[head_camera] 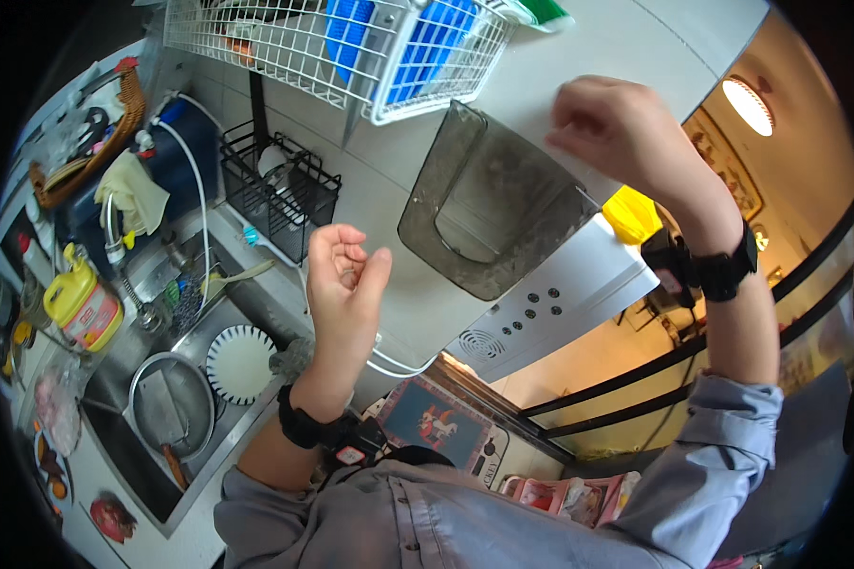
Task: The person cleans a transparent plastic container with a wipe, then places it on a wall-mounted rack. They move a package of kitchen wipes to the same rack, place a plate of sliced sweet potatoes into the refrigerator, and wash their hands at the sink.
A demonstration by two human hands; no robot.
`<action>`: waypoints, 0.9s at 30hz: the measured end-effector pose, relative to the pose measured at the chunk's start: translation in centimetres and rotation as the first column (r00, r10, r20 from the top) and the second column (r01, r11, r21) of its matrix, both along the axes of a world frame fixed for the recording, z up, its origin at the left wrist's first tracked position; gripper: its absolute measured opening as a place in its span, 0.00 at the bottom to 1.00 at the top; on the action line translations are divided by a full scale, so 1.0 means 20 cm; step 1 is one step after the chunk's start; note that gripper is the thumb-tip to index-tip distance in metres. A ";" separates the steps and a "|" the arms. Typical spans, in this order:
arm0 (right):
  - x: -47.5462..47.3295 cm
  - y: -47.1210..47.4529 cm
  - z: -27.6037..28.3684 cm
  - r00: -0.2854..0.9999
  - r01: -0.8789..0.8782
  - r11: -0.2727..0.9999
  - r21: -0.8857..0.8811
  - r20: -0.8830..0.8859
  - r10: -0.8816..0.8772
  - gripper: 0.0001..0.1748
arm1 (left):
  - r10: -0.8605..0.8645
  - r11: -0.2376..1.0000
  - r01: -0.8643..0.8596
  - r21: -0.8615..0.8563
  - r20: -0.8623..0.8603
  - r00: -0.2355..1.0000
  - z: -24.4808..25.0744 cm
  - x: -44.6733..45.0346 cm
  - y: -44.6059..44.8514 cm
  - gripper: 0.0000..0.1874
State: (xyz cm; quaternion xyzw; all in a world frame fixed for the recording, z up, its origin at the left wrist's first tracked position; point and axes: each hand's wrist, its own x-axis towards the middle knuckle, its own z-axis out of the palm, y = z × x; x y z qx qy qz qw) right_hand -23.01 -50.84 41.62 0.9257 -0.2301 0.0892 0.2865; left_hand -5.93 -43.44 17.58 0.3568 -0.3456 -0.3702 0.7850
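Note:
My left hand [345, 302] is raised with its fingers loosely curled and apart, holding nothing. My right hand [612, 128], slightly blurred, hovers with bent fingers at the upper right; whether anything is in it cannot be told. Between the hands, a smoky translucent plastic cover [498, 199] sits on top of a white appliance [548, 299] with round vent holes and a speaker-like grille. A yellow plastic bag [632, 215] lies just below my right wrist, beside the appliance. Both wrists wear black straps.
A white wire basket [391, 114] with blue items stands at the top. To the left are a black wire rack [313, 167] and a steel sink [164, 512] holding a pan [142, 419], a cleaver [160, 402] and a plate [242, 364]. A yellow detergent bottle [85, 306] stands at its edge.

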 end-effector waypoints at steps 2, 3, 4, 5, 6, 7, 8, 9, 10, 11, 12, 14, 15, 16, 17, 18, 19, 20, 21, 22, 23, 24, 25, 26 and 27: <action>0.11 -0.04 0.05 0.913 -0.165 0.976 -0.144 -0.397 0.096 0.07 | 0.109 0.989 -0.088 -0.120 0.183 0.977 -0.07 -0.02 -0.06 0.21; 0.15 -0.05 0.05 0.840 -0.292 0.935 -0.200 -0.522 0.150 0.07 | 0.159 0.982 -0.124 -0.144 0.271 0.949 -0.10 -0.02 -0.08 0.22; 0.17 -0.05 0.04 0.746 -0.417 0.880 -0.229 -0.638 0.188 0.07 | 0.137 0.981 -0.090 -0.174 0.278 0.951 -0.12 -0.04 -0.10 0.25; 0.18 -0.06 0.03 0.688 -0.427 0.889 -0.167 -0.698 0.199 0.10 | 0.119 0.977 -0.064 -0.202 0.274 0.954 -0.14 -0.05 -0.12 0.24; 0.18 -0.06 0.02 0.627 -0.427 0.898 -0.104 -0.750 0.212 0.13 | 0.070 0.983 -0.030 -0.179 0.224 0.972 -0.15 -0.06 -0.14 0.24; 0.17 -0.06 0.00 0.561 -0.425 0.904 -0.043 -0.796 0.226 0.16 | 0.049 0.983 -0.016 -0.182 0.177 0.983 -0.16 -0.06 -0.15 0.24; 0.16 -0.07 -0.01 0.543 -0.348 0.937 -0.025 -0.820 0.180 0.22 | 0.010 0.985 0.018 -0.174 0.157 0.988 -0.17 -0.07 -0.16 0.24; 0.15 -0.08 -0.02 0.532 -0.314 0.949 0.016 -0.825 0.190 0.21 | -0.011 0.983 0.036 -0.181 0.140 0.990 -0.18 -0.07 -0.16 0.24; 0.15 -0.09 -0.04 0.521 -0.285 0.957 0.056 -0.829 0.203 0.21 | -0.019 0.980 0.043 -0.193 0.128 0.992 -0.19 -0.06 -0.16 0.24; 0.14 -0.11 -0.05 0.508 -0.230 0.970 0.076 -0.841 0.187 0.21 | -0.053 0.982 0.072 -0.175 0.107 0.993 -0.19 -0.06 -0.16 0.24; 0.14 -0.13 -0.09 0.484 -0.274 0.962 0.019 -0.861 0.155 0.21 | -0.082 0.982 0.096 -0.162 0.090 0.993 -0.20 -0.05 -0.16 0.24; 0.16 -0.16 -0.14 0.479 -0.321 0.947 0.008 -0.861 0.170 0.22 | -0.128 0.979 0.137 -0.151 0.069 0.989 -0.21 -0.04 -0.15 0.24; 0.17 -0.18 -0.16 0.443 -0.260 0.965 -0.005 -0.889 0.115 0.23 | -0.141 0.977 0.149 -0.152 0.064 0.988 -0.21 -0.04 -0.15 0.23; 0.18 -0.19 -0.16 0.500 -0.244 0.969 0.036 -0.852 0.158 0.23 | -0.149 0.976 0.157 -0.150 0.066 0.987 -0.22 -0.03 -0.15 0.23; 0.19 -0.20 -0.17 0.524 -0.162 0.984 0.078 -0.838 0.153 0.23 | -0.164 0.974 0.169 -0.147 0.046 0.985 -0.23 -0.02 -0.15 0.23; 0.20 -0.21 -0.18 0.540 -0.113 0.990 0.081 -0.832 0.129 0.23 | -0.180 0.973 0.183 -0.139 0.033 0.983 -0.24 -0.01 -0.14 0.23; 0.21 -0.21 -0.18 0.548 -0.094 0.990 0.109 -0.824 0.143 0.23 | -0.191 0.972 0.193 -0.131 0.028 0.981 -0.25 0.00 -0.13 0.23; 0.21 -0.21 -0.19 0.545 -0.109 0.990 0.089 -0.828 0.135 0.22 | -0.225 0.968 0.226 -0.109 0.029 0.974 -0.25 0.00 -0.12 0.22; 0.22 -0.21 -0.20 0.539 -0.121 0.990 0.069 -0.833 0.124 0.22 | -0.255 0.962 0.257 -0.094 0.029 0.966 -0.25 0.00 -0.12 0.22; 0.22 -0.20 -0.20 0.575 -0.001 0.996 0.093 -0.814 0.077 0.23 | -0.268 0.958 0.269 -0.100 0.020 0.963 -0.25 0.00 -0.11 0.22; 0.22 -0.20 -0.20 0.531 -0.049 0.996 0.071 -0.843 0.087 0.24 | -0.344 0.936 0.344 -0.078 0.018 0.939 -0.24 -0.02 -0.11 0.22; 0.22 -0.19 -0.19 0.488 -0.106 0.993 0.046 -0.868 0.092 0.24 | -0.396 0.915 0.396 -0.078 0.016 0.918 -0.23 -0.03 -0.11 0.21; 0.22 -0.19 -0.18 0.471 -0.220 0.975 0.027 -0.872 0.130 0.25 | -0.459 0.886 0.460 -0.056 0.019 0.888 -0.21 -0.04 -0.11 0.21; 0.20 -0.18 -0.17 0.460 -0.202 0.979 0.019 -0.881 0.112 0.26 | -0.516 0.856 0.515 -0.039 -0.006 0.857 -0.18 -0.05 -0.11 0.22; 0.18 -0.16 -0.14 0.472 -0.237 0.971 0.018 -0.872 0.132 0.26 | -0.558 0.827 0.550 -0.112 -0.051 0.828 -0.16 -0.05 -0.12 0.23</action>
